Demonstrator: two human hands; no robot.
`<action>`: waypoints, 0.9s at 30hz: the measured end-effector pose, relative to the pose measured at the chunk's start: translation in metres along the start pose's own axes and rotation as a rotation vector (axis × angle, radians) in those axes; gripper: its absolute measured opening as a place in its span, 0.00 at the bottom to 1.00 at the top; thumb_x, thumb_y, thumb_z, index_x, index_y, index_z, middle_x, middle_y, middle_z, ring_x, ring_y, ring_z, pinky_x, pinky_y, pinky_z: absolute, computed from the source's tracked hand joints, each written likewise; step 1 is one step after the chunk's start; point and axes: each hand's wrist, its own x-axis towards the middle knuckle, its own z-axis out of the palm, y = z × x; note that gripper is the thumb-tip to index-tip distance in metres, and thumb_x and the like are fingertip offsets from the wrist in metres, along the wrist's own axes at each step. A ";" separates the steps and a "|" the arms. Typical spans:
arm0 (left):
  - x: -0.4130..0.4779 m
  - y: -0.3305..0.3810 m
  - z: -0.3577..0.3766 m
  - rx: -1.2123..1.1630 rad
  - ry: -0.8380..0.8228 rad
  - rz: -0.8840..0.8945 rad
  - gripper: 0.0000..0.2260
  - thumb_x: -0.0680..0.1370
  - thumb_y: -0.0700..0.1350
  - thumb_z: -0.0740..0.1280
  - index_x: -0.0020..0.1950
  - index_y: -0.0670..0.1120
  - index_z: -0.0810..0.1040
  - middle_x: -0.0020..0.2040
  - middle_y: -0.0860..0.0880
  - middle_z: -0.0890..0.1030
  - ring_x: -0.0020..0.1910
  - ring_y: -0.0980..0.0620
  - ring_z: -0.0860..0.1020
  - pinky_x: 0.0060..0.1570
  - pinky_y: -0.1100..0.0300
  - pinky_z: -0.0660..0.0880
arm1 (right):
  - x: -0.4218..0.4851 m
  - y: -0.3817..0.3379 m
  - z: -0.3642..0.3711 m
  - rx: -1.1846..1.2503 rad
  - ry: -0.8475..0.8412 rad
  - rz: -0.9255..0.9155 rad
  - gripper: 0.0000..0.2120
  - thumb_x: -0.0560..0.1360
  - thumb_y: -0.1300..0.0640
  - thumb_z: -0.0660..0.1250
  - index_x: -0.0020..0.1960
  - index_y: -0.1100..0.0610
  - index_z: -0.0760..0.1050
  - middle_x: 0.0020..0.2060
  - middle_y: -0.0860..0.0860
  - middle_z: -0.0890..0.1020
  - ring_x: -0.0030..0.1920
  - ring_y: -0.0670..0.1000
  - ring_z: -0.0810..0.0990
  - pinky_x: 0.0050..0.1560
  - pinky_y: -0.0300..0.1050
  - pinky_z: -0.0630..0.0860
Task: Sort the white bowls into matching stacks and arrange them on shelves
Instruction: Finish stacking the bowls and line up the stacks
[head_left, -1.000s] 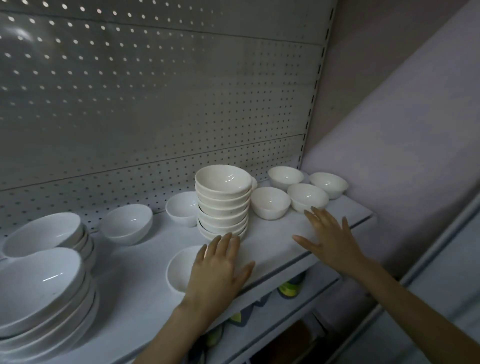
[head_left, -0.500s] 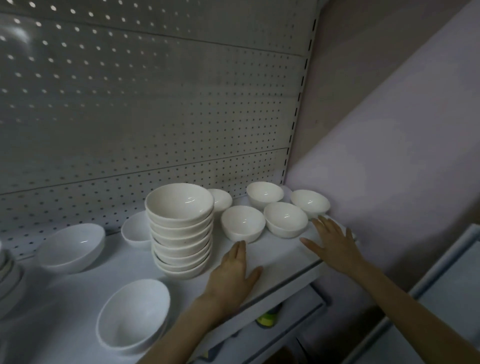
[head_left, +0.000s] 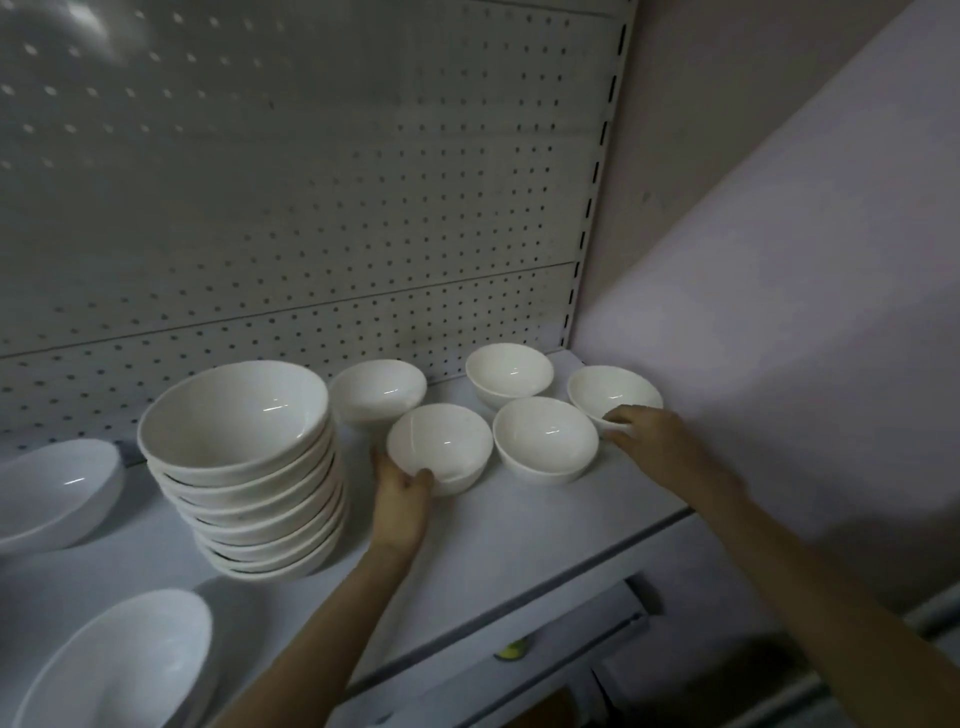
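5 small white glazed ceramic bowls (head_left: 509, 371) stand upright in a loose cluster at the right end of a white metal shelf (head_left: 545, 530), 3 toward the back and 2 nearer the front edge. The left hand (head_left: 400, 499) grips the front-left bowl (head_left: 439, 447): the thumb presses its near wall and the other fingers curl round its left side, clamped on it. Whether that bowl is lifted off the shelf I cannot tell. The right hand (head_left: 660, 441) holds the far-right bowl (head_left: 614, 389), which stands just beside the pale lilac wall (head_left: 779, 260). Its fingertips hook over the near rim with the thumb below them on the outside, pinching the rim. The front-right bowl (head_left: 544, 439) stands between the 2 hands, touched by neither.

Left of the cluster is a tall nested stack of wider white bowls (head_left: 234, 415), near the left hand. Further left, a large white bowl at the back (head_left: 52, 488) and another large white bowl at the front corner (head_left: 119, 660) are cut off by the frame. A grey-white perforated metal back panel (head_left: 311, 208) rises behind the shelf. On the lower shelf (head_left: 571, 639) lies a yellow-green item (head_left: 511, 649), too blurred to read any label.
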 end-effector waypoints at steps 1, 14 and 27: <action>0.003 0.001 0.001 -0.049 0.015 -0.045 0.25 0.76 0.36 0.62 0.72 0.39 0.59 0.68 0.41 0.69 0.66 0.40 0.69 0.66 0.40 0.66 | 0.001 0.002 0.001 0.012 0.001 0.004 0.07 0.74 0.56 0.68 0.50 0.58 0.81 0.46 0.56 0.83 0.47 0.58 0.80 0.47 0.49 0.73; 0.002 0.002 -0.001 -0.316 0.049 -0.177 0.24 0.76 0.30 0.57 0.70 0.45 0.67 0.62 0.43 0.74 0.59 0.41 0.73 0.51 0.49 0.74 | 0.007 0.013 -0.008 0.272 0.186 -0.024 0.13 0.69 0.57 0.67 0.48 0.65 0.79 0.41 0.57 0.82 0.44 0.51 0.76 0.42 0.39 0.65; -0.038 0.024 -0.011 0.141 -0.057 0.087 0.29 0.74 0.37 0.69 0.71 0.40 0.59 0.68 0.41 0.65 0.66 0.43 0.66 0.65 0.49 0.66 | -0.019 -0.017 -0.063 0.747 0.191 -0.071 0.13 0.65 0.42 0.72 0.43 0.50 0.79 0.40 0.55 0.80 0.43 0.56 0.77 0.47 0.63 0.75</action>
